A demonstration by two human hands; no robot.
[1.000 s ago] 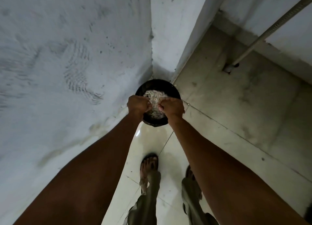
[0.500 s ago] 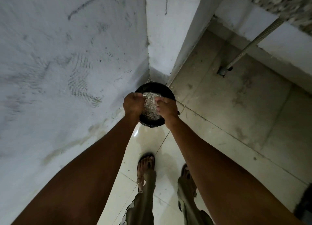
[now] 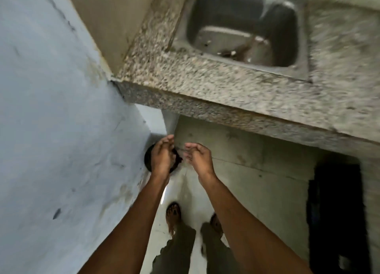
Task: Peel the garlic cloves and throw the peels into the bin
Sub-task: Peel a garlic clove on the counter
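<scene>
Both hands are held out low over the floor [image 3: 257, 181], fingers loosely spread and holding nothing. The left hand [image 3: 162, 156] hangs right above the black bin [image 3: 148, 160], which stands on the floor in the corner by the wall [image 3: 51, 129] and is mostly hidden behind it. The right hand [image 3: 198, 155] is just beside the bin. The picture is blurred, so peels inside the bin cannot be seen. Above, the stone desk [image 3: 226, 88] carries a metal sink [image 3: 242, 26].
</scene>
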